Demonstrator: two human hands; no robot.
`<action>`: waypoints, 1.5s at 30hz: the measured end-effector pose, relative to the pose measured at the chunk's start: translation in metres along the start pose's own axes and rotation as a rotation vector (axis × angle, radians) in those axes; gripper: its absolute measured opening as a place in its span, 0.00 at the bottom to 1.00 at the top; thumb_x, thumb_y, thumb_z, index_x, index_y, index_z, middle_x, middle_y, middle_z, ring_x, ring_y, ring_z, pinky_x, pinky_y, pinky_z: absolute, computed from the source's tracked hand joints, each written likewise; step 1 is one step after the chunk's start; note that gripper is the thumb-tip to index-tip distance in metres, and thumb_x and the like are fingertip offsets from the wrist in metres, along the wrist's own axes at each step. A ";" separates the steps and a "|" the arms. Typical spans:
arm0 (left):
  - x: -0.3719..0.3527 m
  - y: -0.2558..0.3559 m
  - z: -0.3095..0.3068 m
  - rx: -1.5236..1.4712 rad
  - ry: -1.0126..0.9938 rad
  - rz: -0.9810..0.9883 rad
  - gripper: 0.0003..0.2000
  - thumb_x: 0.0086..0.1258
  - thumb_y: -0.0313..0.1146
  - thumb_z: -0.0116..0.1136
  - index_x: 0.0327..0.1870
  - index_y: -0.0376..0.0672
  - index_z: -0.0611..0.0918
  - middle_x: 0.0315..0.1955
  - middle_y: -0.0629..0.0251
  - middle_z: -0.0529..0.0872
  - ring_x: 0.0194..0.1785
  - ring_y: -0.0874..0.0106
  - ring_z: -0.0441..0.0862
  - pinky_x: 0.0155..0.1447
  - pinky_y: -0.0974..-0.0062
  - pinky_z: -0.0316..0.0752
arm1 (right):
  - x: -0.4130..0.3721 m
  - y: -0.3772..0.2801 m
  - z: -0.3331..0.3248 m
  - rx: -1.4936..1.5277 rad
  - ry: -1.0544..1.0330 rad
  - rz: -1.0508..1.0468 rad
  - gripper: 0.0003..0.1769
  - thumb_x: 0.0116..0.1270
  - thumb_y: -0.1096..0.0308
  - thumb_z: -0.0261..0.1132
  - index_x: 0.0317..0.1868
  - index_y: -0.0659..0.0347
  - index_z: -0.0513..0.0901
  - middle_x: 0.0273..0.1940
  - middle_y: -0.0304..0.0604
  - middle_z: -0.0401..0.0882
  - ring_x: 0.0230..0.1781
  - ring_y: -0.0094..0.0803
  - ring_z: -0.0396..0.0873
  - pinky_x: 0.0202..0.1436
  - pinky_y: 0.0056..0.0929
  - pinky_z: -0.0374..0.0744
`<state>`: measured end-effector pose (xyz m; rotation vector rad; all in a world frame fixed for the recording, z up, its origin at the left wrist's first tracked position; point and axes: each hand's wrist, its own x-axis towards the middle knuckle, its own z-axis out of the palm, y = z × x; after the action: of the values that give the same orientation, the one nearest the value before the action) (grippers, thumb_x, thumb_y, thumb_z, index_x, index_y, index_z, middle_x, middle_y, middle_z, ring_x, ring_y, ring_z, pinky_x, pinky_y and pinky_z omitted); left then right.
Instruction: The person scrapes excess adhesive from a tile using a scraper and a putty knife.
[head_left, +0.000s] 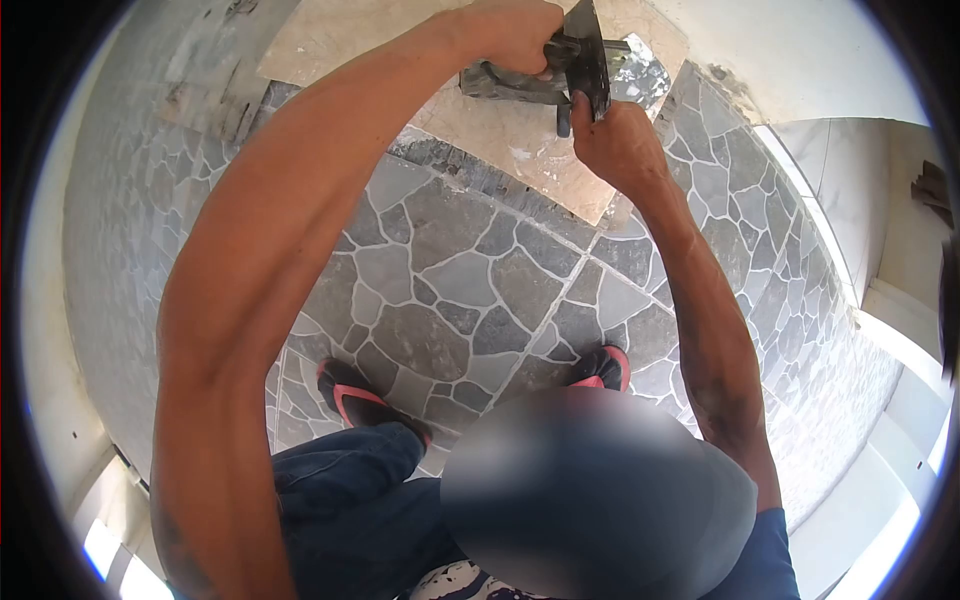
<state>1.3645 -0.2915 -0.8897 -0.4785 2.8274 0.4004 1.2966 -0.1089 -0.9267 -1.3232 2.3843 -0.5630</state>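
My left hand (515, 35) reaches forward at the top of the view, its fingers closed on the dark handle side of a flat-bladed trowel (588, 60). The blade stands nearly upright on edge. My right hand (622, 145) is closed at the blade's lower end, with its thumb against the dark surface. Behind and below the trowel lies a grey, mortar-smeared trough-like object (510, 85); its full shape is hidden by hands and blade. Whitish, wet-looking paste (642, 75) shows to the right of the blade.
A beige, stained board (500, 145) lies under the work on a floor of grey irregular stone pattern (430, 260). Rough, stained boards (210, 95) are at upper left. My feet in dark and red sandals (370, 405) stand below. A pale wall (800, 60) borders the right.
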 end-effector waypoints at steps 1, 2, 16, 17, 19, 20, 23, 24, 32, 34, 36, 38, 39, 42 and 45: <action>0.001 -0.001 0.003 0.022 -0.004 0.006 0.11 0.49 0.32 0.62 0.30 0.35 0.87 0.34 0.43 0.88 0.42 0.48 0.87 0.46 0.54 0.82 | 0.002 0.001 0.002 0.012 0.005 -0.018 0.24 0.73 0.59 0.55 0.25 0.71 0.83 0.23 0.65 0.79 0.27 0.63 0.80 0.37 0.53 0.79; 0.002 -0.003 0.002 0.045 -0.005 0.013 0.11 0.49 0.32 0.62 0.30 0.35 0.87 0.34 0.43 0.88 0.42 0.48 0.87 0.46 0.54 0.82 | 0.009 0.002 0.004 0.022 0.014 -0.036 0.25 0.73 0.59 0.55 0.25 0.71 0.83 0.23 0.65 0.79 0.27 0.63 0.80 0.37 0.53 0.79; -0.002 -0.004 -0.001 -0.021 0.031 0.023 0.11 0.49 0.33 0.63 0.30 0.36 0.86 0.30 0.42 0.87 0.39 0.47 0.86 0.44 0.54 0.82 | 0.006 -0.007 -0.013 0.051 -0.089 -0.006 0.21 0.73 0.59 0.53 0.34 0.68 0.84 0.27 0.65 0.81 0.31 0.63 0.81 0.40 0.52 0.80; -0.002 -0.003 -0.002 -0.028 0.012 0.010 0.11 0.48 0.33 0.63 0.30 0.36 0.86 0.30 0.42 0.87 0.38 0.47 0.86 0.44 0.54 0.82 | -0.001 -0.005 -0.014 0.049 -0.142 0.023 0.21 0.73 0.59 0.53 0.33 0.68 0.84 0.27 0.65 0.81 0.31 0.63 0.81 0.40 0.53 0.79; 0.001 -0.002 0.002 -0.009 0.006 0.022 0.11 0.48 0.32 0.63 0.30 0.36 0.86 0.30 0.43 0.87 0.38 0.47 0.86 0.43 0.54 0.82 | 0.002 0.002 -0.007 0.070 -0.079 -0.019 0.26 0.74 0.55 0.54 0.30 0.71 0.84 0.24 0.66 0.80 0.29 0.61 0.82 0.36 0.51 0.78; 0.002 -0.005 0.003 0.023 0.019 0.037 0.11 0.48 0.32 0.62 0.31 0.36 0.86 0.30 0.43 0.87 0.38 0.47 0.86 0.43 0.54 0.82 | 0.009 0.004 -0.005 0.052 -0.092 -0.028 0.24 0.74 0.57 0.54 0.31 0.70 0.84 0.26 0.66 0.81 0.30 0.62 0.81 0.38 0.52 0.79; 0.003 -0.006 0.008 0.062 0.044 0.095 0.10 0.49 0.31 0.62 0.31 0.36 0.87 0.30 0.43 0.87 0.38 0.47 0.86 0.43 0.54 0.82 | 0.029 0.011 0.005 0.095 -0.019 -0.101 0.22 0.74 0.59 0.53 0.33 0.68 0.84 0.29 0.65 0.82 0.32 0.63 0.81 0.41 0.53 0.79; 0.003 -0.006 0.008 0.065 0.056 0.111 0.10 0.49 0.31 0.62 0.31 0.36 0.87 0.30 0.43 0.87 0.38 0.47 0.86 0.43 0.54 0.82 | 0.032 0.009 0.005 0.123 0.026 -0.139 0.22 0.74 0.59 0.52 0.33 0.68 0.84 0.29 0.65 0.82 0.32 0.63 0.81 0.41 0.53 0.79; -0.008 0.002 -0.007 -0.017 0.035 0.041 0.10 0.50 0.32 0.62 0.31 0.36 0.87 0.29 0.42 0.87 0.38 0.47 0.86 0.43 0.54 0.82 | 0.013 0.005 -0.002 0.074 -0.066 -0.032 0.26 0.74 0.53 0.54 0.31 0.69 0.84 0.24 0.63 0.81 0.29 0.61 0.81 0.37 0.51 0.78; -0.004 0.001 0.000 0.022 0.041 0.063 0.10 0.49 0.32 0.62 0.30 0.35 0.86 0.29 0.42 0.87 0.38 0.47 0.86 0.43 0.54 0.82 | 0.019 0.014 0.010 0.103 -0.016 -0.074 0.29 0.75 0.50 0.54 0.28 0.69 0.84 0.22 0.62 0.80 0.27 0.61 0.81 0.35 0.50 0.78; 0.002 -0.003 0.004 0.076 0.048 0.112 0.11 0.49 0.32 0.62 0.29 0.34 0.86 0.29 0.41 0.86 0.38 0.47 0.86 0.43 0.54 0.82 | 0.030 0.017 0.015 0.156 0.057 -0.129 0.29 0.75 0.50 0.54 0.29 0.69 0.84 0.22 0.62 0.79 0.26 0.61 0.81 0.35 0.50 0.77; 0.002 -0.007 0.006 0.051 0.055 0.099 0.11 0.48 0.32 0.62 0.29 0.34 0.86 0.29 0.41 0.86 0.37 0.47 0.86 0.42 0.55 0.82 | 0.031 0.013 0.013 0.137 -0.023 -0.062 0.24 0.74 0.55 0.54 0.31 0.68 0.85 0.26 0.64 0.81 0.32 0.61 0.81 0.40 0.51 0.79; 0.003 -0.007 0.004 0.037 0.062 0.094 0.11 0.48 0.32 0.62 0.29 0.33 0.86 0.28 0.41 0.86 0.37 0.47 0.86 0.42 0.55 0.82 | 0.031 0.009 0.007 0.124 -0.061 -0.029 0.22 0.73 0.57 0.54 0.33 0.68 0.85 0.29 0.64 0.82 0.34 0.61 0.82 0.42 0.52 0.80; 0.004 -0.012 0.001 -0.006 0.014 0.067 0.11 0.48 0.32 0.63 0.29 0.34 0.86 0.28 0.41 0.86 0.37 0.47 0.86 0.42 0.55 0.82 | 0.012 -0.002 -0.007 0.072 -0.125 0.038 0.23 0.73 0.58 0.54 0.31 0.69 0.85 0.28 0.65 0.81 0.34 0.61 0.82 0.42 0.52 0.80; -0.002 -0.009 -0.002 -0.046 0.053 0.131 0.11 0.47 0.32 0.63 0.29 0.34 0.86 0.29 0.42 0.86 0.37 0.47 0.86 0.43 0.55 0.82 | -0.005 -0.001 -0.015 0.115 -0.213 0.076 0.25 0.74 0.57 0.53 0.30 0.70 0.85 0.27 0.65 0.81 0.33 0.62 0.81 0.43 0.52 0.79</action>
<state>1.3689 -0.2999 -0.8890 -0.3187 2.9154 0.4862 1.2927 -0.1023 -0.9124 -1.1760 2.1851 -0.5024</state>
